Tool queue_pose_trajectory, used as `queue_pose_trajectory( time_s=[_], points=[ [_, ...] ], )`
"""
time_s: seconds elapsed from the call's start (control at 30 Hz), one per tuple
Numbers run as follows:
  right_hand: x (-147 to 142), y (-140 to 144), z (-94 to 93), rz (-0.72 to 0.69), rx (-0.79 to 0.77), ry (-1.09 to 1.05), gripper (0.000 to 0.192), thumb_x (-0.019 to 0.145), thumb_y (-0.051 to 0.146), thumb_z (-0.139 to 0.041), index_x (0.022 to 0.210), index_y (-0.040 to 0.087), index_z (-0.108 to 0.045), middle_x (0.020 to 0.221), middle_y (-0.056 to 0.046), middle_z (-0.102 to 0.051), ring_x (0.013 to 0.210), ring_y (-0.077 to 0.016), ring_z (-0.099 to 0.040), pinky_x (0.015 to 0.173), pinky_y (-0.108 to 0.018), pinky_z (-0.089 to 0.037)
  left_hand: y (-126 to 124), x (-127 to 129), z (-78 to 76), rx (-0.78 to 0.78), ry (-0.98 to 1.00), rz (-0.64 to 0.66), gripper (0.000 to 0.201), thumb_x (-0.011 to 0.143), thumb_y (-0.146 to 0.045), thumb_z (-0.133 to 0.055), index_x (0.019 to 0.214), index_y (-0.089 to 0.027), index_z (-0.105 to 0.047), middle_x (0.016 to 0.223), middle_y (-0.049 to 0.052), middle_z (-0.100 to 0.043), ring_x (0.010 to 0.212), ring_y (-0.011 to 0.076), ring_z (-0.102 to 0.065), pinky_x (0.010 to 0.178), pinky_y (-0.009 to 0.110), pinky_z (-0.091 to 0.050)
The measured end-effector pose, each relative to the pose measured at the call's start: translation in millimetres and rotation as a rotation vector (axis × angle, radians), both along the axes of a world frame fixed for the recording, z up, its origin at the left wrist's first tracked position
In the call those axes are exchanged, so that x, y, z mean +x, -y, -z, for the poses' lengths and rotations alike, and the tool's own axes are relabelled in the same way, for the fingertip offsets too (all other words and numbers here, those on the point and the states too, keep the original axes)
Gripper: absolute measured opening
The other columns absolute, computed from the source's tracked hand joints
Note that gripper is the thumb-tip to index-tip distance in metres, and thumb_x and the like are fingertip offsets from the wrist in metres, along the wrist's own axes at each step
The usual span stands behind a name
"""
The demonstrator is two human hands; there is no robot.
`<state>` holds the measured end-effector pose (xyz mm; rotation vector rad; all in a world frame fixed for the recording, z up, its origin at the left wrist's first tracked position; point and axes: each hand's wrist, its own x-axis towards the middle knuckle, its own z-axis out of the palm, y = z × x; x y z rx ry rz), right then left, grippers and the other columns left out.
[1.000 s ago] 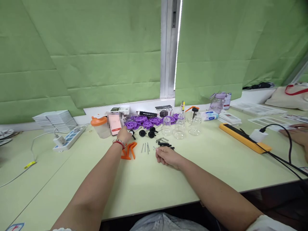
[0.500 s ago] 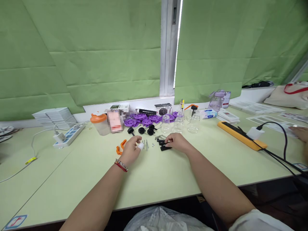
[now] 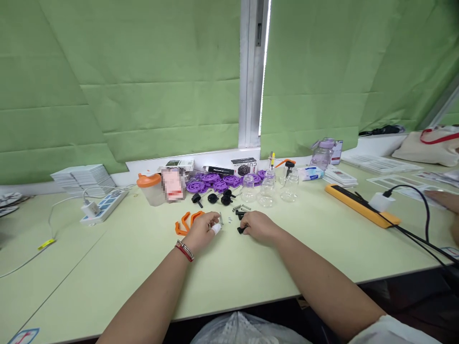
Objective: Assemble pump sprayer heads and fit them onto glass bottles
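My left hand (image 3: pixel 202 231), with a white wrap on its thumb, hovers by the thin metal screws (image 3: pixel 221 219), its fingers curved and a gap before the thumb; it covers part of them. Left of it lie orange curved handles (image 3: pixel 182 225). My right hand (image 3: pixel 262 225) reaches down with bent fingers on a short black plastic piece (image 3: pixel 242 230); another black piece (image 3: pixel 239 215) is partly under its fingertips. Coil springs (image 3: pixel 242 208) rest just behind. Between the hands are tiny metal parts (image 3: pixel 230 220), too small to name.
Black knob-like parts (image 3: pixel 212 198), purple openwork discs (image 3: pixel 211 181) and clear glass vessels (image 3: pixel 267 195) stand behind the hands. An orange-lidded cup (image 3: pixel 150 191) and a white power strip (image 3: pixel 103 206) are left, a yellow power strip (image 3: pixel 358 205) right. Another person's hand (image 3: pixel 442 198) shows far right.
My left hand has moved right towards the screws, uncovering more of the orange handles. My right hand has shifted slightly left and down over the black pieces. The view has tilted a little.
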<state>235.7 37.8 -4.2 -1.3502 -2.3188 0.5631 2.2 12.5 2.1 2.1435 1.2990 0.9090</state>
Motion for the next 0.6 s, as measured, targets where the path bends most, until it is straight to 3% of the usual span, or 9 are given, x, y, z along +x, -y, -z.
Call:
queue_pose_trajectory(
  time_s=[0.17,0.3,0.4,0.47,0.6],
  points=[
    [-14.0,12.3,0.9,-0.025,-0.006,-0.193,0.012,0.070,0.017,-0.066,0.080,0.022,-0.070,0.079,-0.003,-0.060,0.066,-0.0144,-0.050,0.061,-0.027,-0.035,1.8,3.7,3.8,-0.069,0.012,0.092,0.041,0.077,-0.030,-0.056,0.117,-0.020,-0.057,0.096,0.007,-0.064,0.077,0.0165,-0.058,0.071,0.030,-0.047],
    [-30.4,19.8,5.1,-0.066,-0.234,-0.565,0.004,0.073,0.022,-0.061,0.076,0.020,-0.062,0.065,0.002,-0.048,0.059,-0.0116,-0.042,0.058,-0.025,-0.034,10.6,17.4,-1.8,-0.075,0.107,0.239,0.033,0.082,-0.032,-0.052,0.113,-0.022,-0.061,0.101,0.006,-0.065,0.091,0.0177,-0.059,0.081,0.030,-0.046],
    [-38.2,20.5,7.7,-0.068,-0.365,-0.798,0.010,0.071,0.027,-0.063,0.075,0.019,-0.059,0.066,0.002,-0.050,0.062,-0.0123,-0.045,0.062,-0.026,-0.037,14.2,26.6,-3.9,-0.064,0.184,0.252,0.029,0.086,-0.029,-0.047,0.110,-0.021,-0.061,0.104,0.005,-0.066,0.097,0.0179,-0.058,0.087,0.030,-0.044],
    [-39.1,19.2,8.5,-0.072,-0.364,-0.824,0.009,0.071,0.026,-0.063,0.075,0.019,-0.060,0.069,0.001,-0.054,0.065,-0.0133,-0.048,0.065,-0.027,-0.039,13.7,29.1,-2.3,-0.055,0.174,0.227,0.029,0.086,-0.027,-0.047,0.109,-0.020,-0.062,0.100,0.004,-0.066,0.096,0.0181,-0.058,0.085,0.029,-0.044],
    [-35.0,16.3,7.2,-0.119,-0.261,-0.669,0.008,0.075,0.023,-0.060,0.074,0.018,-0.066,0.073,-0.001,-0.060,0.070,-0.0154,-0.052,0.069,-0.028,-0.041,8.7,26.2,4.1,-0.036,0.109,0.191,0.028,0.085,-0.028,-0.048,0.107,-0.020,-0.063,0.092,0.004,-0.067,0.088,0.0180,-0.059,0.080,0.027,-0.045]
  ],
)
